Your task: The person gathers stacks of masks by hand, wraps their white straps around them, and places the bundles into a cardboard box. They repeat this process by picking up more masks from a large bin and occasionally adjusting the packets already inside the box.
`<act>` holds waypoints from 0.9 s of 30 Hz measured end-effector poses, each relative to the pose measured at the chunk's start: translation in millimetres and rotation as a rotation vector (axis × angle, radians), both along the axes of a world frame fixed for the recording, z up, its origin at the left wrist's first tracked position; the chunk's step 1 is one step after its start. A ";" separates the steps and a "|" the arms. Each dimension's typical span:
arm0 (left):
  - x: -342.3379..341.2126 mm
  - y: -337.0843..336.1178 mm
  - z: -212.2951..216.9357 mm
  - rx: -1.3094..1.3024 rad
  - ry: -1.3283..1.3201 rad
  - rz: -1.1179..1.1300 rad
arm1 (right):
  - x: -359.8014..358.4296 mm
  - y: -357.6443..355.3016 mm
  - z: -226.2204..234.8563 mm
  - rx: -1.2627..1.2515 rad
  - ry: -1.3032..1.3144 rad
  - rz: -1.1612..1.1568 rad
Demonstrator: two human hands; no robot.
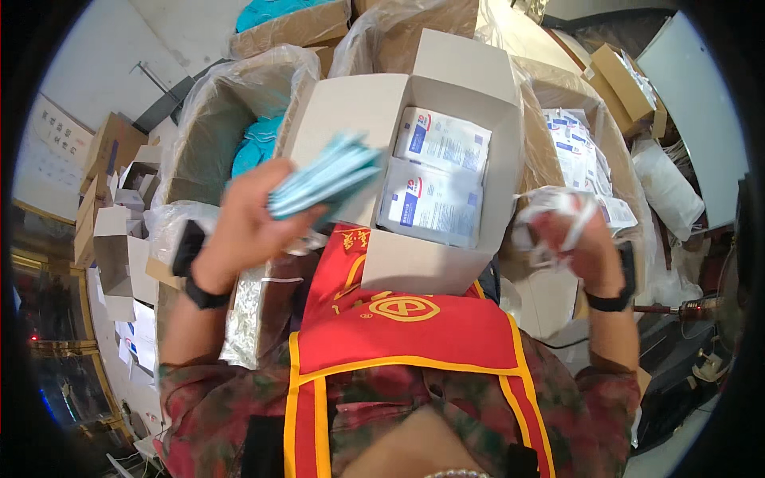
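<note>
In my left hand (pixel 259 215) is a fanned stack of light blue face masks (pixel 327 179), blurred by motion, gripped between thumb and fingers. It hangs over the left flap of an open white carton (pixel 443 267). Inside that carton lie white printed packets, one at the back (pixel 446 147) and one nearer me (pixel 430 209). On the carton's right, my right hand (pixel 567 231) is closed and smeared by motion. Thin white strips and something crumpled and white show around its fingers; what it holds I cannot make out.
Left of the carton, a plastic-lined box (pixel 199 151) holds teal items (pixel 261 143). Another lined box on the right contains several white packets (pixel 575 151). Small open cartons (pixel 119 255) stand far left. A white sack (pixel 669 191) leans at the far right.
</note>
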State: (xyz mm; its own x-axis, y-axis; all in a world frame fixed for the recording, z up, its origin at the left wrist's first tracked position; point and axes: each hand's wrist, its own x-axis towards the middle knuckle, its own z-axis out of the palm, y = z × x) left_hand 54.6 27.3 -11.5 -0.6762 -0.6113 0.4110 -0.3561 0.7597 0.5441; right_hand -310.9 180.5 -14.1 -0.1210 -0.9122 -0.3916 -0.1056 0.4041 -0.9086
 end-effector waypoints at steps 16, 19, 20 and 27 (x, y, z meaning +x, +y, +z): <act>-83.7 23.8 -35.4 0.590 0.508 -0.263 | 66.4 -81.4 -20.0 -0.358 -0.430 0.094; -57.5 -1.9 -17.7 0.172 0.353 -0.259 | 59.5 -82.8 -14.9 -0.473 -0.492 0.125; -53.7 1.4 -9.3 0.072 0.384 -0.101 | 56.4 -81.7 -10.9 -0.465 -0.525 0.176; -62.5 25.0 14.3 -0.860 -0.037 -0.228 | 81.5 -76.4 -33.8 -0.398 -0.563 0.225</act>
